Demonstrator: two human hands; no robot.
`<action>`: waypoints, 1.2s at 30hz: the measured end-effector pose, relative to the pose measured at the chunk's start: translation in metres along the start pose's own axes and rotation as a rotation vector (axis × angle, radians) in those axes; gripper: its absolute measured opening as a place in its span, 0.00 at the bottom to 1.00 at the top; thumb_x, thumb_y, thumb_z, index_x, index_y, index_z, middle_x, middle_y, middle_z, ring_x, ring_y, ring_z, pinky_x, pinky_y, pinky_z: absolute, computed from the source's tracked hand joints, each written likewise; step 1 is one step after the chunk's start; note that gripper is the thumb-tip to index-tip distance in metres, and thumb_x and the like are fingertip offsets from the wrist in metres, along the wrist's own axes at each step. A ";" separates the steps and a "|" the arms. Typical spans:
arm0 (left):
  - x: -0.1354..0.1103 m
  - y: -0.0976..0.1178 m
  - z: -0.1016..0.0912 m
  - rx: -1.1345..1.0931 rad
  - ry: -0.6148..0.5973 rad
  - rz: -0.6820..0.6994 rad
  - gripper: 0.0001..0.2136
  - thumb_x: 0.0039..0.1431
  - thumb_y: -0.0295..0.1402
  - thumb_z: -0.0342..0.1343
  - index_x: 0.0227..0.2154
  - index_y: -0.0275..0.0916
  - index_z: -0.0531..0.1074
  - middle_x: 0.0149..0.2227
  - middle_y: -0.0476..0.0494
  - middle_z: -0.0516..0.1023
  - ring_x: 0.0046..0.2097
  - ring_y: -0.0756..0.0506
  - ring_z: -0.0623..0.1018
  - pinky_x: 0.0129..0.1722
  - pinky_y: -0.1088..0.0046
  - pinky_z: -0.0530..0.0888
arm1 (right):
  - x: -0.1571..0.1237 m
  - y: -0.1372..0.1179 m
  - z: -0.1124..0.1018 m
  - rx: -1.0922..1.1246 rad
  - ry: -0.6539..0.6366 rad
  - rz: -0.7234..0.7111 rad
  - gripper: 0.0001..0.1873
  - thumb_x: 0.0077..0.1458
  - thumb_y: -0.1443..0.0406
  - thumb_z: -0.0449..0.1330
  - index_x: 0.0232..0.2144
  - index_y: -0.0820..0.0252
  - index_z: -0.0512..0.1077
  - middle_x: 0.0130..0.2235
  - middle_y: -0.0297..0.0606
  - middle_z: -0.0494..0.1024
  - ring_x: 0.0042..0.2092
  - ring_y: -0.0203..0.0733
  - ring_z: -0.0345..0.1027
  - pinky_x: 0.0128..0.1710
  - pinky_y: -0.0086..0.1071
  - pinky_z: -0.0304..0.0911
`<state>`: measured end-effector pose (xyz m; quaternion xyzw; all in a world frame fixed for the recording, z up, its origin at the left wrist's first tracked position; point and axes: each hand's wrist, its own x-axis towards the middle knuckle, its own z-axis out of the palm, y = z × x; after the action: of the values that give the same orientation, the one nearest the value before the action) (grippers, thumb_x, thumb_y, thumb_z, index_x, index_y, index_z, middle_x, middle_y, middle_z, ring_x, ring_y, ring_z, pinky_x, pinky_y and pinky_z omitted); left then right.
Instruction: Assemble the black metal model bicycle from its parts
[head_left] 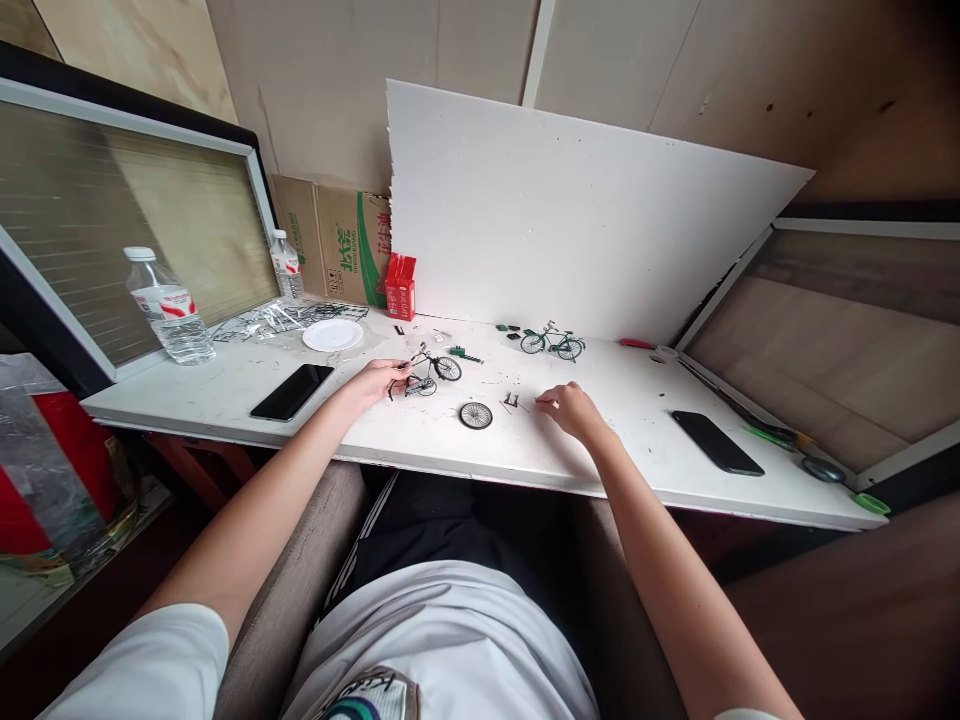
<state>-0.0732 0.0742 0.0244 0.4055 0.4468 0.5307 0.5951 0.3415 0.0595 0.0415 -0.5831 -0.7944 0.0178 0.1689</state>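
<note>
Model bicycle (421,385), left of centre, sits pinched in my left hand (384,380). My right hand (571,408) has its fingertips together — whether on anything, I cannot tell. Between them, a loose wheel (475,415) lies toward the table's (420,440) near edge — tabletop stretches rightward to a phone (718,442).

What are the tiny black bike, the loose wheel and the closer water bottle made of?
Black bike: perhaps painted metal or plastic; its thin dark bars could be either. Loose wheel: maybe plastic or metal; dark rim, thin paler spokes. Closer bottle: most likely shiny clear plastic, because it looks see-through.
</note>
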 end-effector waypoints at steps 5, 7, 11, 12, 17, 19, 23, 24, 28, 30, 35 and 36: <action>0.001 -0.006 -0.003 0.080 -0.048 0.057 0.14 0.45 0.28 0.77 0.35 0.30 0.82 0.36 0.36 0.83 0.33 0.48 0.80 0.33 0.73 0.76 | 0.001 0.013 0.000 0.152 -0.045 -0.012 0.14 0.61 0.69 0.61 0.40 0.58 0.87 0.43 0.43 0.87 0.42 0.48 0.80 0.45 0.35 0.70; 0.002 -0.009 -0.004 0.098 -0.035 0.067 0.18 0.42 0.31 0.79 0.36 0.30 0.82 0.36 0.35 0.84 0.34 0.46 0.81 0.34 0.72 0.76 | 0.002 0.013 0.003 0.109 -0.027 -0.037 0.12 0.61 0.67 0.62 0.38 0.58 0.87 0.41 0.44 0.87 0.40 0.49 0.79 0.42 0.35 0.69; 0.009 -0.015 -0.005 0.194 0.071 0.116 0.20 0.38 0.32 0.80 0.34 0.32 0.81 0.30 0.39 0.83 0.28 0.48 0.78 0.32 0.71 0.75 | 0.004 0.009 0.011 -0.012 0.022 -0.061 0.11 0.63 0.60 0.64 0.36 0.58 0.86 0.38 0.47 0.86 0.40 0.51 0.77 0.39 0.36 0.67; 0.011 -0.017 -0.006 0.242 0.102 0.141 0.20 0.38 0.33 0.80 0.34 0.33 0.81 0.28 0.40 0.82 0.27 0.49 0.76 0.30 0.71 0.73 | 0.004 0.008 0.013 -0.035 0.040 -0.065 0.11 0.63 0.60 0.64 0.36 0.58 0.86 0.38 0.48 0.85 0.42 0.52 0.77 0.40 0.36 0.67; 0.016 -0.019 -0.008 0.475 0.238 0.271 0.17 0.38 0.35 0.78 0.33 0.36 0.82 0.33 0.39 0.85 0.33 0.44 0.79 0.35 0.70 0.74 | 0.004 0.006 0.020 -0.016 0.062 -0.070 0.11 0.65 0.62 0.62 0.40 0.60 0.84 0.40 0.49 0.85 0.48 0.54 0.74 0.43 0.38 0.67; 0.016 -0.018 -0.007 0.519 0.256 0.296 0.15 0.38 0.34 0.77 0.31 0.37 0.82 0.35 0.39 0.85 0.37 0.42 0.80 0.39 0.70 0.74 | 0.003 0.005 0.021 0.012 0.049 -0.064 0.10 0.65 0.63 0.61 0.39 0.60 0.83 0.39 0.48 0.84 0.48 0.54 0.73 0.44 0.38 0.66; 0.015 -0.019 -0.005 0.612 0.292 0.330 0.11 0.41 0.33 0.74 0.29 0.38 0.81 0.36 0.39 0.85 0.42 0.39 0.80 0.45 0.68 0.73 | 0.002 0.001 0.021 0.058 0.054 -0.052 0.08 0.65 0.63 0.62 0.39 0.60 0.79 0.41 0.48 0.84 0.52 0.57 0.70 0.44 0.39 0.64; 0.015 -0.019 -0.004 0.626 0.299 0.339 0.10 0.42 0.33 0.74 0.28 0.38 0.81 0.37 0.38 0.84 0.43 0.39 0.79 0.46 0.67 0.73 | 0.002 0.000 0.022 0.073 0.065 -0.055 0.07 0.65 0.63 0.61 0.39 0.60 0.79 0.41 0.48 0.84 0.53 0.58 0.69 0.44 0.39 0.64; 0.013 -0.019 -0.003 0.619 0.357 0.369 0.10 0.46 0.33 0.72 0.31 0.39 0.78 0.41 0.37 0.81 0.52 0.36 0.77 0.55 0.64 0.71 | 0.002 -0.005 0.023 0.131 0.110 -0.109 0.09 0.66 0.62 0.59 0.38 0.58 0.78 0.42 0.47 0.83 0.54 0.58 0.69 0.47 0.42 0.65; 0.009 -0.018 0.000 0.660 0.409 0.438 0.11 0.48 0.32 0.71 0.35 0.39 0.78 0.45 0.36 0.77 0.57 0.35 0.73 0.62 0.60 0.67 | 0.001 -0.011 0.022 0.177 0.126 -0.141 0.10 0.67 0.60 0.59 0.38 0.57 0.78 0.43 0.46 0.83 0.53 0.57 0.70 0.48 0.43 0.66; -0.012 -0.011 0.027 0.799 0.360 0.816 0.09 0.57 0.29 0.65 0.41 0.40 0.77 0.50 0.35 0.73 0.60 0.33 0.69 0.67 0.54 0.62 | -0.002 -0.033 0.021 0.367 0.178 -0.170 0.09 0.65 0.57 0.63 0.38 0.55 0.79 0.44 0.43 0.84 0.52 0.54 0.72 0.51 0.44 0.69; -0.019 -0.011 0.035 0.800 0.290 0.854 0.07 0.59 0.29 0.63 0.41 0.40 0.77 0.49 0.35 0.74 0.59 0.33 0.70 0.66 0.54 0.63 | -0.003 -0.038 0.021 0.393 0.179 -0.182 0.10 0.64 0.56 0.63 0.38 0.54 0.80 0.44 0.43 0.84 0.51 0.53 0.73 0.51 0.44 0.69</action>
<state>-0.0368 0.0542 0.0253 0.6648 0.4863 0.5635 0.0637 0.3009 0.0479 0.0293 -0.4640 -0.8070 0.1051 0.3497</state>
